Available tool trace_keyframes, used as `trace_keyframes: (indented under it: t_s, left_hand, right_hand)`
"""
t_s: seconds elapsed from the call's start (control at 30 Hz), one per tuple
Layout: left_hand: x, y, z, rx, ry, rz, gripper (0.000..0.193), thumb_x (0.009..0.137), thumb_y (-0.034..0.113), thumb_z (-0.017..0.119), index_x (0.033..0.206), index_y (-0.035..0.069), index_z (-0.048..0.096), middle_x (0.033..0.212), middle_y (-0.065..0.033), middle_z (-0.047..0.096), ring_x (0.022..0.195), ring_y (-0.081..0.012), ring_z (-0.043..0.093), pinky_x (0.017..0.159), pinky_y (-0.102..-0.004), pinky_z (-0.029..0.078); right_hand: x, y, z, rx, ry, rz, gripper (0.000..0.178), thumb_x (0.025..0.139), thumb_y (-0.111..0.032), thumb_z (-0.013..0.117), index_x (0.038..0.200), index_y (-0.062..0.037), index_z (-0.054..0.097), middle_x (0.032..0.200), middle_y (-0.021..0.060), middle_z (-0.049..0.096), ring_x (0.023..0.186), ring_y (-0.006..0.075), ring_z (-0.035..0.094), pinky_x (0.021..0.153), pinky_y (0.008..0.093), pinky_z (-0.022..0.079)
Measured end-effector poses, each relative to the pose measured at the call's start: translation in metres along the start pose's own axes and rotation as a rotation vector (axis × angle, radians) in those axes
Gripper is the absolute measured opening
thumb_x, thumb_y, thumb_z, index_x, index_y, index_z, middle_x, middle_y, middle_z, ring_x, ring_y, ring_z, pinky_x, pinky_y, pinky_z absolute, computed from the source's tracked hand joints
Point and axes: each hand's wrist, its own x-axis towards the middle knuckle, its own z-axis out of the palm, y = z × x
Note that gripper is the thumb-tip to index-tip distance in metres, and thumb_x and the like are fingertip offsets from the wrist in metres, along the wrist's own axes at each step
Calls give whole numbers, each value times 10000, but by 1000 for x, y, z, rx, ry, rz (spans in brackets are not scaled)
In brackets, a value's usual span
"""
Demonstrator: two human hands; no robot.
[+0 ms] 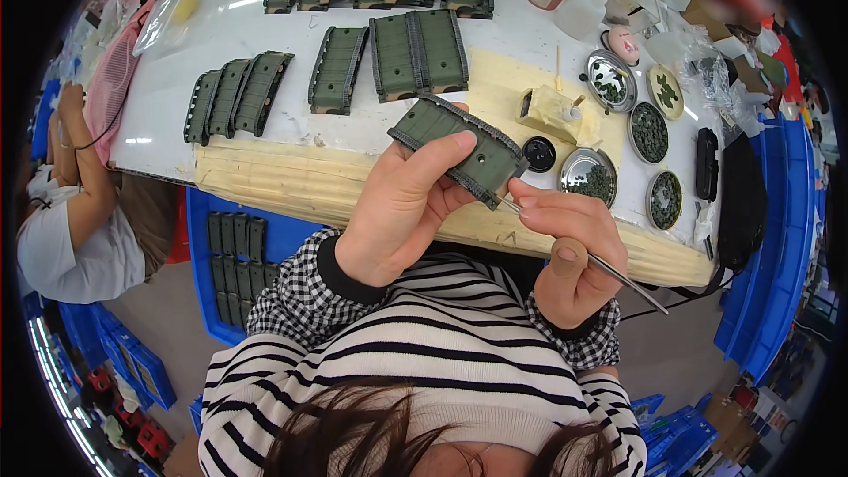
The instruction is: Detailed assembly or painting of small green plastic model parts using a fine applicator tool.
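Likely a small-parts workshop, as rows of matching green parts lie on the white worktable, round dishes of small green pieces fill its right side, another person is at its left, and a blue crate sits below its near edge.

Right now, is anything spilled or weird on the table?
Maybe: one tiny dark bit sits outside a round metal dish, while green pieces lie inside. Nothing else clearly looks spilled.

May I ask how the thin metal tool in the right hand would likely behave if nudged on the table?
The metal tool looks straight, so likely stiff; its slim, seemingly round shaft may roll; its shiny surface could feel slippery.
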Motion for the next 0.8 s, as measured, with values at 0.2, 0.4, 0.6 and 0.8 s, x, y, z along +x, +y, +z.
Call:
trace_keyframes:
  t_s: [0.2, 0.4, 0.6, 0.8]
  left_hand:
    - [1, -2, -1, -21, 1, -32, 433, 916, 149, 595, 1305, 55, 430, 1180, -150, 601, 1045, -204, 625, 885, -330, 524]
    - [2, -3, -1, -43, -7, -29, 450, 915, 155, 594, 1326, 74, 429, 1190, -143, 598, 1054, -218, 620, 893, -348, 518]
    - [1, -3, 2, -22, -13, -19, 452, 917, 161, 591, 1330, 78, 429, 1199, -142, 592, 1064, -227, 615, 886, -361, 523]
    - [0, -4, 6, -9, -1, -7, 453, 921, 167, 584, 1337, 80, 426, 1213, -145, 584, 1065, -225, 614, 872, -356, 530]
  right_hand:
    - [0, -5, -2, -71, -58, -39, 211, 843, 17, 600, 1047, 25, 654, 1060, 201, 650, 1013, 302, 660, 851, 329, 541]
    - [-3, -3, 0, -42, -40, -61, 225, 831, 30, 598, 1051, 30, 646, 1093, 201, 634, 1028, 307, 653, 883, 339, 538]
    - [-2, -4, -3, -64, -55, -62, 197, 860, -1, 591, 1047, 35, 641, 1087, 210, 634, 1027, 307, 651, 883, 340, 535]
    - [-3, -5, -3, -87, -45, -72, 189, 868, -14, 593, 1045, 37, 637, 1083, 210, 634, 1017, 307, 652, 873, 341, 536]
